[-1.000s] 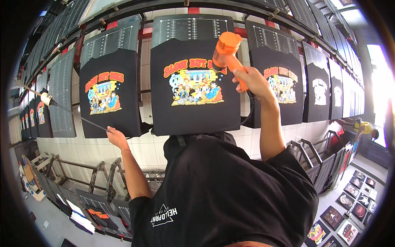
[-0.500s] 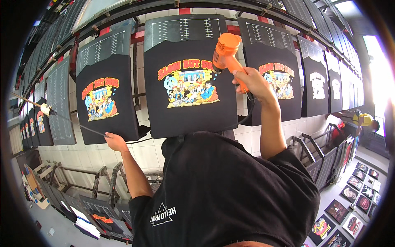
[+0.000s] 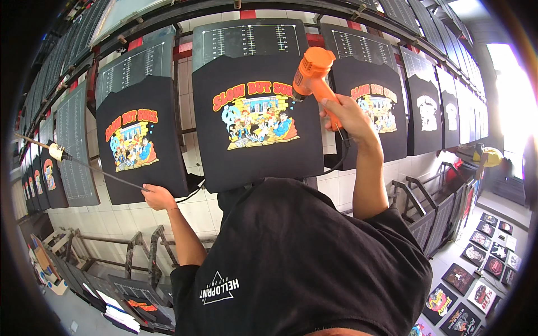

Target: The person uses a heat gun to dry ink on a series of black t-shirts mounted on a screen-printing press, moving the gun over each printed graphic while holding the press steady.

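Note:
My right hand (image 3: pixel 354 120) is wrapped round the handle of an orange heat gun (image 3: pixel 315 66). Its dark nozzle points down and left, over the upper right of the colourful print (image 3: pixel 260 120) on the black T-shirt (image 3: pixel 258 168) in front of me. That shirt lies on a dark board (image 3: pixel 235 42) with white ruler lines. Off to the left, my left hand (image 3: pixel 158 197) is closed on a dark cord (image 3: pixel 109 173). The cord stretches to a pale connector (image 3: pixel 56 152) at the far left. Below the left hand, a loop of cord runs back toward me.
Another black shirt with the same print (image 3: pixel 120 185) lies on the board to the left, and one more (image 3: pixel 372 148) to the right. Metal rails (image 3: pixel 196 12) cross behind the boards. Dark racks (image 3: pixel 431 218) stand behind me. A person in yellow (image 3: pixel 490 157) is at far right.
The heat gun has shifted slightly right relative to the print. My left hand sits a little lower with the cord still in it. The view has moved slightly.

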Tool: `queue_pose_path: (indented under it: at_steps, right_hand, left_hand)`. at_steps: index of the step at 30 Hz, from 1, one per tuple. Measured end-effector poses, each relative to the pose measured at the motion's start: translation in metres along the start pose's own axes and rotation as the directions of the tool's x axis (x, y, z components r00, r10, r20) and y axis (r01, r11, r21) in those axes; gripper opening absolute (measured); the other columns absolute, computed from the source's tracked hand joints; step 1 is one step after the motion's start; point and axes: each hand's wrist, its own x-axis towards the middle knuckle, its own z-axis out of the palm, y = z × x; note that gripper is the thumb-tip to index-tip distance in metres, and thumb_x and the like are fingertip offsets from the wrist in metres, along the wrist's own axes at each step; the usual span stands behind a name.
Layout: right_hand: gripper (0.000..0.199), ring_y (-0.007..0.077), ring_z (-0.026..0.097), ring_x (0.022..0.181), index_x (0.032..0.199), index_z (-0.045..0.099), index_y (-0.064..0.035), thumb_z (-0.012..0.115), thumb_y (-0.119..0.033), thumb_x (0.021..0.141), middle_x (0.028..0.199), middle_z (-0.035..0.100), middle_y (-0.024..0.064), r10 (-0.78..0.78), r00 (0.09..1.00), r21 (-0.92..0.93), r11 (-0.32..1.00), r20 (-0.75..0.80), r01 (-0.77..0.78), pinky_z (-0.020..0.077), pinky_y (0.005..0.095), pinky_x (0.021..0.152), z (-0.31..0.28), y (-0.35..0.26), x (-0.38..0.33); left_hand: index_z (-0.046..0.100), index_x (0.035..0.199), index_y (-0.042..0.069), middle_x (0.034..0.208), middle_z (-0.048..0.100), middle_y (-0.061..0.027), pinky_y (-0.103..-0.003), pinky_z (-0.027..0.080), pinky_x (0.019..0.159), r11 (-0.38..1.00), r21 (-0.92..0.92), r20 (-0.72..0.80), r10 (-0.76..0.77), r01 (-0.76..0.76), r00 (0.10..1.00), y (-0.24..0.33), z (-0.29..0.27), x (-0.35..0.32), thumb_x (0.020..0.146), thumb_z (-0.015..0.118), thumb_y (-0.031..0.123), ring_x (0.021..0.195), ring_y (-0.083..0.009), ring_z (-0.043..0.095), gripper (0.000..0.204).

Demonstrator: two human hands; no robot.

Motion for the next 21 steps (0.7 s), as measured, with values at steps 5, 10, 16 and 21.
queue_pose_path:
  at_steps: [5, 10, 16, 21]
  right_hand:
    - [0.037, 0.0090, 0.058, 0.059, 0.110, 0.058, 0.0032, 0.058, -0.031, 0.096, 0.084, 0.061, 0.0049, -0.016, 0.999, -0.015, 1.000, -0.033, 0.015, 0.0492, 0.0236, 0.055, 0.008, 0.003, -0.005]
    - [0.035, 0.0076, 0.057, 0.058, 0.112, 0.057, 0.0017, 0.057, -0.030, 0.097, 0.082, 0.061, 0.0035, 0.007, 0.998, -0.016, 1.000, -0.055, -0.007, 0.0501, 0.0231, 0.055, 0.010, 0.006, -0.014]
    - [0.035, 0.0092, 0.059, 0.057, 0.110, 0.057, 0.0016, 0.057, -0.031, 0.097, 0.082, 0.061, 0.0044, 0.024, 0.999, -0.020, 0.999, -0.039, -0.025, 0.0500, 0.0240, 0.055, 0.009, 0.002, -0.012]
    - [0.037, 0.0089, 0.059, 0.060, 0.114, 0.057, 0.0016, 0.057, -0.032, 0.097, 0.086, 0.062, 0.0054, -0.030, 0.999, 0.014, 0.999, 0.032, 0.029, 0.0513, 0.0235, 0.058, 0.035, -0.015, -0.001]
  left_hand:
    - [0.064, 0.102, -0.004, 0.093, 0.067, -0.0273, -0.058, 0.047, 0.076, 1.000, -0.028, -0.006, -0.012, 0.012, 1.000, 0.000, 0.002, -0.001, 0.101, 0.034, 0.041, 0.087, -0.0474, 0.062, 0.054]
    - [0.065, 0.102, -0.006, 0.092, 0.067, -0.0280, -0.057, 0.047, 0.076, 0.998, -0.044, -0.012, 0.032, -0.033, 0.999, -0.003, 0.005, 0.001, 0.101, 0.036, 0.040, 0.087, -0.0475, 0.062, 0.054]
    - [0.065, 0.102, -0.006, 0.092, 0.067, -0.0281, -0.057, 0.046, 0.077, 0.999, -0.024, -0.019, 0.023, -0.023, 1.000, -0.003, 0.004, 0.002, 0.101, 0.038, 0.039, 0.086, -0.0475, 0.062, 0.053]
    - [0.064, 0.102, -0.006, 0.092, 0.066, -0.0277, -0.057, 0.046, 0.076, 0.999, -0.040, -0.028, 0.010, -0.011, 1.000, -0.004, 0.006, 0.001, 0.101, 0.038, 0.040, 0.086, -0.0472, 0.062, 0.053]
